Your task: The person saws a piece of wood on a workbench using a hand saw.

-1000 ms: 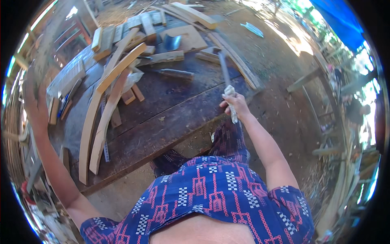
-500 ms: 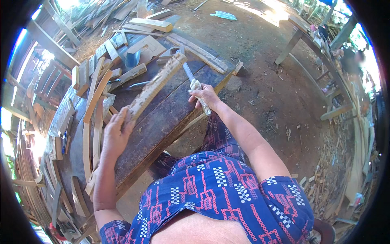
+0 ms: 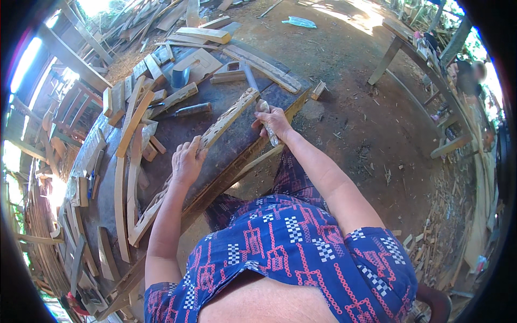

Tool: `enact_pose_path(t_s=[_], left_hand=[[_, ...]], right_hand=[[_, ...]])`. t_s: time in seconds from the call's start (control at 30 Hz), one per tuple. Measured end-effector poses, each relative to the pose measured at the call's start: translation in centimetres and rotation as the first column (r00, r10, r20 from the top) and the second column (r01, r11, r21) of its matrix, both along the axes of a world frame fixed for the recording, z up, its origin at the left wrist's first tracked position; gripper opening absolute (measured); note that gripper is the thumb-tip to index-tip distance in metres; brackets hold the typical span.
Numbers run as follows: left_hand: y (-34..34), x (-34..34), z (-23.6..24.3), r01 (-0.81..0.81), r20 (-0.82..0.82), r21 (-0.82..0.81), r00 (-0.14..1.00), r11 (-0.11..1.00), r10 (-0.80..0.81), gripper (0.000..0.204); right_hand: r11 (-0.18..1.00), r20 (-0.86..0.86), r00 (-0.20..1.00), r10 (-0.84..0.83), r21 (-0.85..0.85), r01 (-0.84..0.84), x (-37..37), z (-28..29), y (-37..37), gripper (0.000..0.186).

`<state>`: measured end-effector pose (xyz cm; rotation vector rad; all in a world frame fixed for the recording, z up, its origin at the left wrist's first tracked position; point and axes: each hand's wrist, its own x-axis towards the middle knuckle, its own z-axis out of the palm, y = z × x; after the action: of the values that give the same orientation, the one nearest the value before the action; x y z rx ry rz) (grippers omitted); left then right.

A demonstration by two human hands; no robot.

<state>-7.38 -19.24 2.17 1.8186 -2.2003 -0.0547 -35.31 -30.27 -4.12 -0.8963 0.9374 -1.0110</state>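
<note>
My left hand [image 3: 187, 160] grips a long, narrow wooden strip [image 3: 230, 117] with a rough, gouged face, lying diagonally over the dark worktable [image 3: 186, 215] near its front edge. My right hand [image 3: 273, 123] is closed round the cloth-wrapped handle of a long, straight metal blade [image 3: 250, 74] pointing away from me, just right of the strip's far end. A wooden-handled tool [image 3: 191, 110] lies beyond the strip. Left of my left hand are long curved wood pieces [image 3: 121, 207].
Cut wood pieces [image 3: 204, 35] and a blue cylinder [image 3: 179, 78] cover the table's far part. A red chair [image 3: 81, 110] stands left. At right are a wooden bench [image 3: 409, 54] and another person [image 3: 468, 78]. A pale blue item [image 3: 299, 22] lies on the dirt floor.
My left hand has swung in from the far left, gripping the strip, which then came down from a raised position toward the table. The view has turned, and my right hand keeps the blade.
</note>
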Motion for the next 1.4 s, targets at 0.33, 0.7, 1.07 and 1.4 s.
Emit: enact_pose_path(t_s=[0.33,0.7,1.07,1.4], left_hand=[[-0.6,-0.4,-1.3,0.06,-0.026,-0.027,0.998,0.998,-0.061,0.046],[-8.7,-7.8,-3.4,0.156,-0.05,-0.061,0.986,0.986,-0.159,0.042],[-10.5,-7.4,-5.5,0.107,-0.051,-0.125,0.992,0.986,-0.114,0.041],[-10.2,-7.6,-5.1,0.064,-0.104,0.001,0.993,0.998,-0.063,0.041]], right_hand=[[0.885,-0.211,0.886,-0.414,-0.32,0.338,-8.8,4.1,5.2,0.019],[0.83,-0.397,0.73,-0.556,-0.236,0.505,-16.5,3.6,12.6,0.019],[0.863,-0.456,0.751,-0.477,-0.08,0.499,-14.4,-0.4,15.6,0.015],[0.821,-0.416,0.734,-0.537,-0.058,0.568,-15.2,2.1,18.1,0.015]])
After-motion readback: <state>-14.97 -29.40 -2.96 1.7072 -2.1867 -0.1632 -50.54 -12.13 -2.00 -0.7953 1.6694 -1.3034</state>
